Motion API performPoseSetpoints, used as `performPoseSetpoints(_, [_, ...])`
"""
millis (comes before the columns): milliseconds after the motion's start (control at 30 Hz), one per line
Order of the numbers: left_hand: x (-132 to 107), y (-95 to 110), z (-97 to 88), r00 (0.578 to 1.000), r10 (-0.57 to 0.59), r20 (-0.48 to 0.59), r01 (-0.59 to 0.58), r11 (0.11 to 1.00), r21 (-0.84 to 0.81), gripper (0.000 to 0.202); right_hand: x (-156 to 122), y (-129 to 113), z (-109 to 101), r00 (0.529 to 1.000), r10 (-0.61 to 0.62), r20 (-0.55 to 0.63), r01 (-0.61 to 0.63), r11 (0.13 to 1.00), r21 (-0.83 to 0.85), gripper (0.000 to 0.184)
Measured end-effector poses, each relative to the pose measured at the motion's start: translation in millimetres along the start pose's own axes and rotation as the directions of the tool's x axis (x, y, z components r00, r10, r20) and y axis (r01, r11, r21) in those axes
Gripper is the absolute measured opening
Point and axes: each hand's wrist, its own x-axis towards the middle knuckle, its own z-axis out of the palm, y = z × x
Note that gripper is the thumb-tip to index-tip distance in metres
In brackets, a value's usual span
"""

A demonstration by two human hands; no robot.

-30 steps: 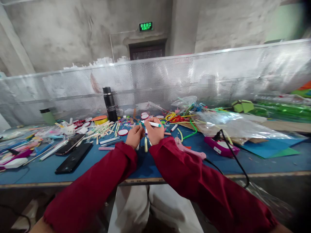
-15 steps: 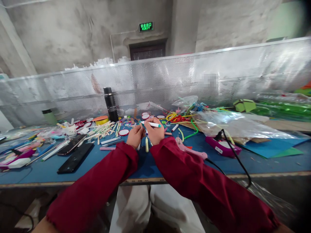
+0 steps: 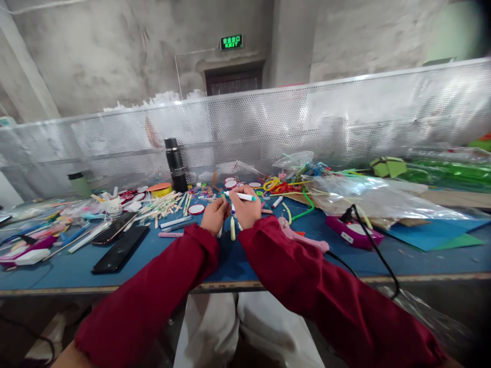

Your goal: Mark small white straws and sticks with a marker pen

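Note:
My right hand (image 3: 247, 210) is closed around a white marker pen (image 3: 244, 196) with teal ends, held almost level above the table. Just to its left, my left hand (image 3: 214, 216) pinches a small tan strip (image 3: 223, 196), possibly a craft stick, mostly hidden by the fingers. The pen's left end is close to that strip; whether they touch I cannot tell. Below and between the hands lies a pale yellow marker (image 3: 232, 229). Left of my left hand are a pink pen (image 3: 171, 235) and grey-white pens (image 3: 175, 223).
Craft sticks (image 3: 169, 205), a black flask (image 3: 176, 164) and a phone (image 3: 120, 249) lie or stand to the left. On the right are a pink glue gun (image 3: 307, 240) with a cord, a purple power socket (image 3: 353, 232) and plastic bags (image 3: 387, 197). A mesh partition (image 3: 249, 128) closes the back.
The whole view has shifted slightly. Both hands keep their grips, and the marker pen stays in nearly the same position beside the tan strip.

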Motion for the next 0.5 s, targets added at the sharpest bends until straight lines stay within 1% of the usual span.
performPoseSetpoints(133, [-0.3,1.1,0.3,0.999,-0.027,0.020,0.027,1.000,-0.014,0.038,0.6,0.9,0.0,1.000,0.004,0.012,-0.004,1.000,-0.001,0.015])
performPoseSetpoints(400, [0.8,-1.4,-0.7,1.000,-0.011,0.020,0.011,1.000,0.003,0.039,0.5,2.2,1.5,1.000,-0.005,0.000,0.005,1.000,0.020,0.015])
performPoseSetpoints(500, [1.1,-2.3,-1.1,1.000,-0.009,0.021,0.009,1.000,0.007,0.039,0.3,2.9,1.7,1.000,0.003,0.011,-0.003,1.000,0.029,0.016])
